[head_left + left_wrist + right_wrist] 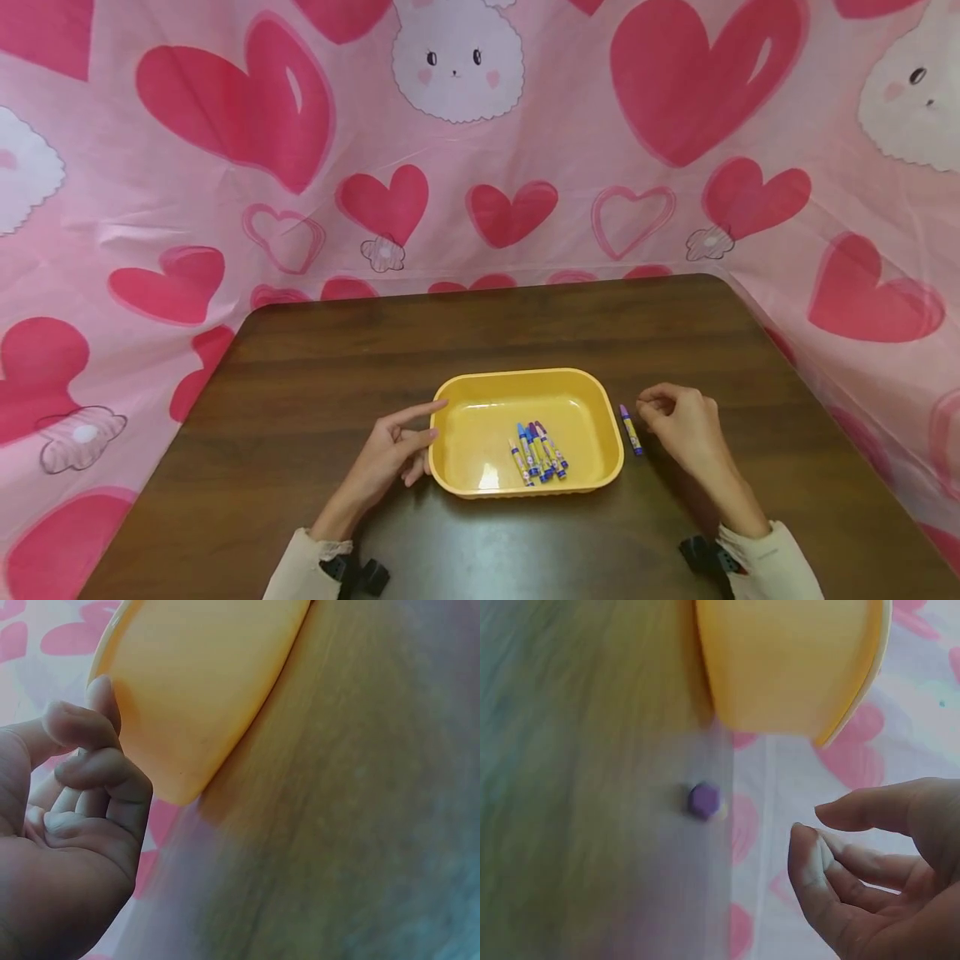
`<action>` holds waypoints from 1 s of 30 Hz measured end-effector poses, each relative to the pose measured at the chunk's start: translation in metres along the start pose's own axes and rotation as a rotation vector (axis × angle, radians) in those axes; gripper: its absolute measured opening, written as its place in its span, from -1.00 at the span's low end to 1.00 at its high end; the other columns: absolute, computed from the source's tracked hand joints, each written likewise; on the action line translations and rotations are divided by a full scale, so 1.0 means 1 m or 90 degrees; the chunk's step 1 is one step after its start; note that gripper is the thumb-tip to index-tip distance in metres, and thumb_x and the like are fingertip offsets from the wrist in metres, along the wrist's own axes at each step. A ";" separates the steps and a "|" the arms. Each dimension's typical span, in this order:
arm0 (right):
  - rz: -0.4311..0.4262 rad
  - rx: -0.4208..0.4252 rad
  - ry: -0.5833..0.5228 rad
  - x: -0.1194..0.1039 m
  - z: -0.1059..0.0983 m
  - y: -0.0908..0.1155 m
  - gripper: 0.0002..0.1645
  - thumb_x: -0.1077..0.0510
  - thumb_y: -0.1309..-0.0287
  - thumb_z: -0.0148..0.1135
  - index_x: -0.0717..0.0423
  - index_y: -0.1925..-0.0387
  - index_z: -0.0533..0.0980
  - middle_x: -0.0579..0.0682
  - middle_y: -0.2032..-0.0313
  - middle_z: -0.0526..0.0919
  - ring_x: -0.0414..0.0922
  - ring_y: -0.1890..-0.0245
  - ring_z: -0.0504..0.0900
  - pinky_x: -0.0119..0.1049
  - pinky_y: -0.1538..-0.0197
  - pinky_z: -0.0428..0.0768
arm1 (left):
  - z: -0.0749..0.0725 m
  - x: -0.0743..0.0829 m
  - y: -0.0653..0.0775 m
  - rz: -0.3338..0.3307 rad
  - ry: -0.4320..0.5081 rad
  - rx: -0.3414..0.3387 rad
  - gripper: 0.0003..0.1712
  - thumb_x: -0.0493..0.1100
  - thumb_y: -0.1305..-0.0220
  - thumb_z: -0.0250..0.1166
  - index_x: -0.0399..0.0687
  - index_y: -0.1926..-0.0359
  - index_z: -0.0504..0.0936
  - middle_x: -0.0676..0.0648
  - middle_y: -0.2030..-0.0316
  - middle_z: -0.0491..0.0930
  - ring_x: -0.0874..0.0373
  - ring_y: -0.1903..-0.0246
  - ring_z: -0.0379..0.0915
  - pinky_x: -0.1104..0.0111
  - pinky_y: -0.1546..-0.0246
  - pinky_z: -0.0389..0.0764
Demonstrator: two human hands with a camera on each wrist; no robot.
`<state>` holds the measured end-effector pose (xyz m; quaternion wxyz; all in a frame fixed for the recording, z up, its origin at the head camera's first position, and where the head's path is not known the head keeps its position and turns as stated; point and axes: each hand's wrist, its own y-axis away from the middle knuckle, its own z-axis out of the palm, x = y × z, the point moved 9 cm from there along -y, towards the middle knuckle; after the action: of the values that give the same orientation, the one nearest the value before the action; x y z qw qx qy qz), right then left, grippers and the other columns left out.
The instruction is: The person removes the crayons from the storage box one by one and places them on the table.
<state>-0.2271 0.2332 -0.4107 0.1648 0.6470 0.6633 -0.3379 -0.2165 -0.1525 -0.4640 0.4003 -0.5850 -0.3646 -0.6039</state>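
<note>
A yellow plastic tray lies on the table with several crayons bunched inside it; their wrappers are yellow and blue. At its left side my left hand holds the rim, the index fingertip reaching over the edge and the other fingers outside. To the right of the tray lies one purple crayon, its end facing the right wrist camera. Just right of that crayon hovers my right hand, apart from it. Its thumb and index finger are bent close together with a small gap and nothing between.
The dark wooden table extends around the tray on all sides. Behind it and along both sides hangs a pink cloth with hearts and white animal faces. A dark strap with a small device sits at each wrist.
</note>
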 end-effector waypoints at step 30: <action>-0.173 -0.187 0.005 -0.102 0.090 0.010 -0.92 0.31 0.04 0.42 0.19 0.46 0.63 -0.16 0.57 0.53 -0.27 0.53 0.46 -0.44 0.43 0.50 | -0.001 -0.004 -0.001 0.005 0.017 0.010 -0.42 -0.25 -0.45 0.18 -0.37 -0.40 0.31 -0.03 0.73 0.56 0.23 0.86 0.32 0.38 0.85 0.28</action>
<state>-0.2255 0.0970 -0.4107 0.2079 0.5221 0.7872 -0.2539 -0.2178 -0.1526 -0.4676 0.4120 -0.5756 -0.3614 -0.6070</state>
